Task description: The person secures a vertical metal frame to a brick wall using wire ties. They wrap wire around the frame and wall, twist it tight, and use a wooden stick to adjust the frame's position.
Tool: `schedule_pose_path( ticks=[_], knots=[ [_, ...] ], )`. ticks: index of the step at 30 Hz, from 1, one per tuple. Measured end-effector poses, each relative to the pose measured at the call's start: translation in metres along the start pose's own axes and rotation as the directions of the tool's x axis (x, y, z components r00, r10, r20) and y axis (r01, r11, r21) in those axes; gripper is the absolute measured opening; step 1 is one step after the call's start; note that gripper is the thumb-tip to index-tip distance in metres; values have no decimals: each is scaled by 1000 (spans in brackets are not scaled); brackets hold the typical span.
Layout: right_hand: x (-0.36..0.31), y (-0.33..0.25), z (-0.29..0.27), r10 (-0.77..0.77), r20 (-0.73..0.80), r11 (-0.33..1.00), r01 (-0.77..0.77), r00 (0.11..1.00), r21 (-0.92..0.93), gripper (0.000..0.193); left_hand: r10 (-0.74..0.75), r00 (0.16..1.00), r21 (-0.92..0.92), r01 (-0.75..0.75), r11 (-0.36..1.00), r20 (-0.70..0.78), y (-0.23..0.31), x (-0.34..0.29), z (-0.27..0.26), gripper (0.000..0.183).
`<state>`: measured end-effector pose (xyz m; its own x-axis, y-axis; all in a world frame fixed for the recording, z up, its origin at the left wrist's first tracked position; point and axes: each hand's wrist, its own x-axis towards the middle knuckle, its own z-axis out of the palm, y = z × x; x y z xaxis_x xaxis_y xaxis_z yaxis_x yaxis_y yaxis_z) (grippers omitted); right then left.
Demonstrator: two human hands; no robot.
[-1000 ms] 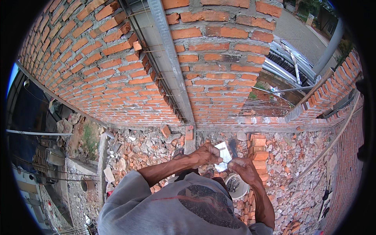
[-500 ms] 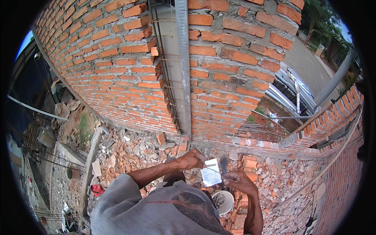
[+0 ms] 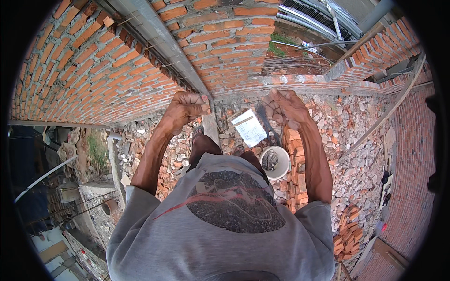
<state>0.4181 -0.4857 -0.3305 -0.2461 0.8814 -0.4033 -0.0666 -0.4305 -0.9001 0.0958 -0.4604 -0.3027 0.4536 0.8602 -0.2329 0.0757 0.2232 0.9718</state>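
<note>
White sheet (image 3: 253,132): between left hand (image 3: 185,110), fingers bunched, and right hand (image 3: 287,107), half-curled and nearer — long axis far-left to near-right — whether either holds anything, cannot tell

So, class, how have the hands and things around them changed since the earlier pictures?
The left hand has swung left, away from the right hand, leaving a wide gap where they were close together. Whether either took or released anything is unclear. The white sheet still lies near the bucket.
</note>
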Motion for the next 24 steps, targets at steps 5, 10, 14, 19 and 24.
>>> schedule_pose_path(
  ticks=[5, 10, 14, 19, 24],
  knots=[
    [7, 17, -9, 48, -83, 999, -49, 995, -3, 59, -35, 999, -8, 35, 999, 25, -7, -2, 0, 16],
    [17, 51, -54, -133, -285, 980, 83, 949, -181, 47, -27, 1000, -4, 27, 1000, -8, -8, -7, -9, 15],
    [7, 68, -140, -248, -606, 909, -35, 756, -416, 41, -25, 999, 13, 26, 1000, -43, -3, -19, -20, 18],
    [-33, 82, -177, -601, -657, 195, -714, 454, -672, 44, -83, 996, 82, 86, 993, -37, -7, -32, -24, 21],
    [-40, 38, -71, -634, -283, 381, -28, 719, -924, 58, -105, 986, 340, 57, 939, 127, -15, -26, 13, 28]
  ],
)
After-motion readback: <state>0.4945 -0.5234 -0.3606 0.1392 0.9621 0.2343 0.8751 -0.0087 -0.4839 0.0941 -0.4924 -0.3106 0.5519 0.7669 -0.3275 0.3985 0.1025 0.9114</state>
